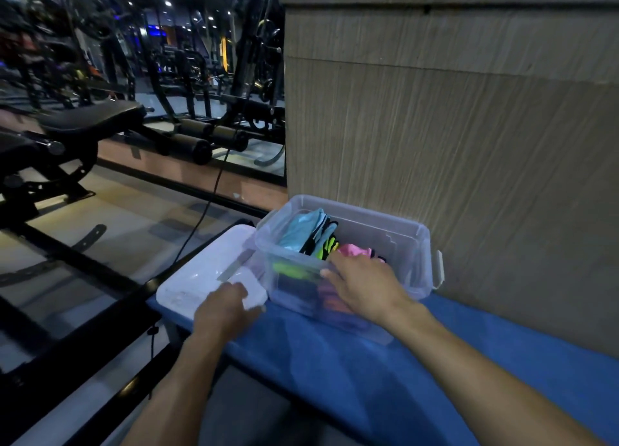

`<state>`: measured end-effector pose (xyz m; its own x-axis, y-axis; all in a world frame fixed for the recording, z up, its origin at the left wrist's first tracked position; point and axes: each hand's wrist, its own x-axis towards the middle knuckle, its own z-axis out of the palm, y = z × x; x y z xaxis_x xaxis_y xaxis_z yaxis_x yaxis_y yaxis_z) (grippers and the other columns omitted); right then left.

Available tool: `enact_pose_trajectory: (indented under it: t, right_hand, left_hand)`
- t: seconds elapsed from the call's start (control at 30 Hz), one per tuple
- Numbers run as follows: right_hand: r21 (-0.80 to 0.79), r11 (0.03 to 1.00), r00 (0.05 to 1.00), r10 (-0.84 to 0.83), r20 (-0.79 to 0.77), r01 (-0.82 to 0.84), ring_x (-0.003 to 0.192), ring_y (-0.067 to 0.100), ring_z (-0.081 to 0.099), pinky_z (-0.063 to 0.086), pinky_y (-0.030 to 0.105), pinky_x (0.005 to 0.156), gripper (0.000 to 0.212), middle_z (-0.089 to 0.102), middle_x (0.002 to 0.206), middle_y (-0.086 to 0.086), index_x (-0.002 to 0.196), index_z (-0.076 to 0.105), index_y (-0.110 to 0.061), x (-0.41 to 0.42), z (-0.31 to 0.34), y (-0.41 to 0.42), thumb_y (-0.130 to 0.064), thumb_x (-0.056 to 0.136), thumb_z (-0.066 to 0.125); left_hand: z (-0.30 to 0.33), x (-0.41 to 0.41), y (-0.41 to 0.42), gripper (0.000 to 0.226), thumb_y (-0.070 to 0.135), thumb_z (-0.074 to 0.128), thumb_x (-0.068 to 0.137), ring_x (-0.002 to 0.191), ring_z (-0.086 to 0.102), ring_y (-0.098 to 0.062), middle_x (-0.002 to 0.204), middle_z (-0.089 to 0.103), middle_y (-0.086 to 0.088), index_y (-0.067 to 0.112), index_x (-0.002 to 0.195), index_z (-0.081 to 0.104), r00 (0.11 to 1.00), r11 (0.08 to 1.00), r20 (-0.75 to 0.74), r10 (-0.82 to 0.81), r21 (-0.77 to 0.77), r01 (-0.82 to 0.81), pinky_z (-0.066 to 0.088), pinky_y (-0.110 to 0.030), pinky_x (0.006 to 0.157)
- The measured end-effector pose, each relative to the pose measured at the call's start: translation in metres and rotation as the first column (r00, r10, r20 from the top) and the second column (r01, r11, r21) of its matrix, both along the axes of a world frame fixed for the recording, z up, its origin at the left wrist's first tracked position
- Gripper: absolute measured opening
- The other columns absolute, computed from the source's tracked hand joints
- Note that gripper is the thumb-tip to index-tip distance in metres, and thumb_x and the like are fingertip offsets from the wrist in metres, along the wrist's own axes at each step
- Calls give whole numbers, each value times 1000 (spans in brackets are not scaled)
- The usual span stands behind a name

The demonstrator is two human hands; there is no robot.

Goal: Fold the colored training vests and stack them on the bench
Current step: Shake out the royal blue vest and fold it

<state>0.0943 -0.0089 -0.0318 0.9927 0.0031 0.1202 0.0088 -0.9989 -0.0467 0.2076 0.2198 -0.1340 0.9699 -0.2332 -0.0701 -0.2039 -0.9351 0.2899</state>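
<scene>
A: Which hand is nearer the vests (321,241)?

B: The right hand (360,283). It lies spread on the near rim of the clear bin (407,236), holding nothing; the vests are bunched inside, just beyond its fingers.

A: And the left hand (222,306)?

B: Left of the bin, curled over the white lid's (204,271) near edge.

A: The bin's long axis?

B: Slanting away rightward on the blue bench (418,368), toward the wooden counter (452,110). Gym machines (100,127) stand beyond, left.

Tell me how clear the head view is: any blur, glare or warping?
Head view: dim lighting; gym machines at left motion-blurred; wide-angle bends the wooden counter; soft glare on the clear plastic bin; colored vests readable.
</scene>
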Motion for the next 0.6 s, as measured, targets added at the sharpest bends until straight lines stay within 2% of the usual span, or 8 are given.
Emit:
enact_pose_trajectory:
  t: [0.07, 0.13, 0.23, 0.33, 0.4, 0.5, 0.6]
  right_hand:
    - [-3, 999, 998, -50, 31, 51, 104, 38, 60, 46, 44, 81, 33, 64, 114, 12, 115, 54, -19, -1, -2, 2, -45, 107, 36]
    - [22, 997, 997, -69, 27, 69, 105, 38, 60, 47, 45, 84, 32, 63, 115, 11, 115, 57, -20, -5, -2, 4, -45, 106, 39]
    - [50, 995, 996, -83, 41, 81, 106, 35, 59, 45, 41, 80, 30, 63, 115, 8, 110, 61, -22, -23, 0, -1, -45, 104, 43]
    - [78, 991, 994, -107, 25, 105, 106, 34, 60, 45, 40, 78, 27, 65, 114, 3, 107, 62, -26, -57, 1, -18, -46, 103, 45]
    - [76, 990, 993, -120, 23, 118, 106, 33, 61, 49, 41, 81, 25, 66, 115, -1, 105, 60, -29, -83, 1, -32, -49, 102, 44]
    - [74, 986, 988, -150, 19, 149, 104, 28, 61, 45, 37, 80, 23, 67, 106, -4, 103, 61, -30, -122, 3, -50, -48, 103, 46]
    - [75, 979, 982, -189, 2, 189, 103, 27, 61, 46, 38, 80, 25, 66, 97, -7, 106, 62, -30, -154, 5, -64, -49, 103, 46]
  left_hand:
    - [-14, -12, -5, 56, 61, 61, 91, 121, 51, -25, 131, 51, -2, 21, 130, 52, 997, 992, 50, -53, 120, 47, 43, -39, 96]
    - [-17, -19, -5, 45, 48, 59, 95, 121, 51, -25, 130, 51, -2, 20, 130, 51, 991, 986, 120, -61, 158, 41, 44, -38, 96]
    - [-15, -23, 5, 39, 39, 58, 96, 120, 54, -25, 130, 55, -5, 17, 128, 51, 994, 983, 97, -58, 179, 39, 44, -35, 99]
    - [-16, -27, 13, 41, 41, 60, 95, 121, 54, -23, 130, 54, -4, 17, 127, 50, 989, 975, 55, -137, 186, 124, 44, -33, 99]
    - [-16, -32, 14, 48, 51, 64, 91, 118, 54, -21, 127, 55, -1, 19, 124, 50, 983, 967, 40, -178, 193, 167, 45, -33, 96]
    - [-12, -46, 11, 62, 67, 70, 80, 110, 56, -19, 118, 57, 1, 20, 115, 50, 982, 956, 31, -187, 235, 175, 45, -30, 85]
    - [-12, -59, 7, 53, 57, 69, 86, 108, 60, -18, 119, 60, 0, 19, 118, 52, 978, 929, 64, -201, 330, 169, 44, -27, 80]
